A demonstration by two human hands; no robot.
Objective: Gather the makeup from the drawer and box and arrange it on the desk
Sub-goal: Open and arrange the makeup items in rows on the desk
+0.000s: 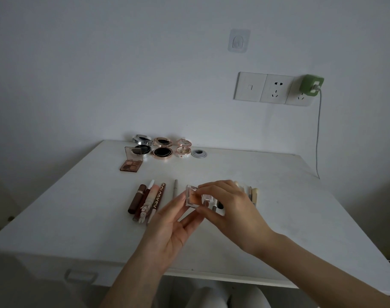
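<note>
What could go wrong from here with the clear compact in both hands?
The compact is held only at the fingertips of the left hand and right hand above the desk; it could slip and crack. It hovers by the brushes and tubes, so a drop or clumsy set-down may knock those rows askew.

Compacts point(162, 147) behind tubes point(146, 201), brushes point(253, 194) right.

White desk point(78, 218) bears open compacts point(162, 152), eyeshadow palette point(132, 166), tubes point(145, 201), brushes point(254, 194).
</note>
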